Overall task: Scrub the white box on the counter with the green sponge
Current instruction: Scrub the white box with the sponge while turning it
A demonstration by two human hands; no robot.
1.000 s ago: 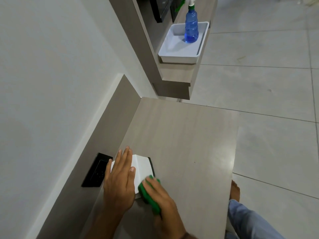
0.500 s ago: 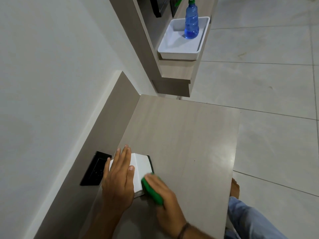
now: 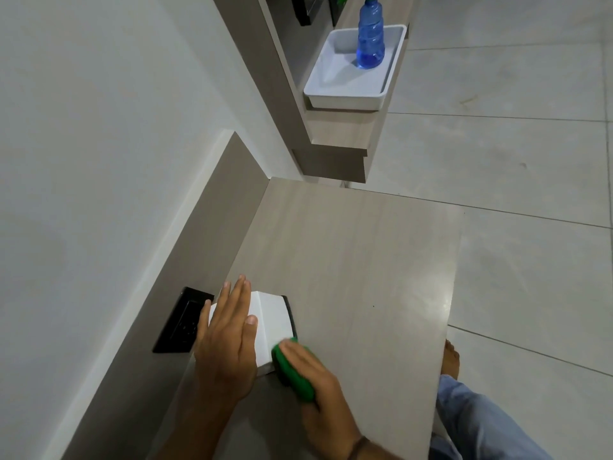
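Both hands on the white box point(image 3: 270, 322), which lies flat on the table point(image 3: 358, 260) just beside the black socket plate point(image 3: 182, 322) set in the upstand.

Left hand point(image 3: 225, 346): spread palm-down over the socket-side half of the box, fingers flat and together, no closing grip, just pressing down as a brace. Same pose and same spot on the box as half a second ago and a second ago.

Right hand point(image 3: 311, 376): grip clamped on the green sponge point(image 3: 292, 370), fingers laid over its top, thumb side hidden. Sponge touching the near corner of the box on the side away from the socket plate, partly off the edge and onto the table.

Changed over the last second: sponge slid from lying up on the box's near face, outward and back toward the body, now riding the corner and the dark trim edge. Right wrist drawn further back, with a dark wristband now in view. Box itself not shifted against the socket plate, so brace holding.

Meaning for the task, as a judgement: mid-scrub, at the pull end of a stroke, with only the near corner being worked. Bare white top beyond the sponge, toward the far end from the body, apparently yet to be covered; area under the left palm unreachable until that hand moves. Next stroke likely a push back up across the box. Some risk of the sponge slipping fully off the corner.

Well beyond the box, far from the socket plate: blue spray bottle point(image 3: 371, 38) standing in a white tray point(image 3: 345, 97) on a shelf.
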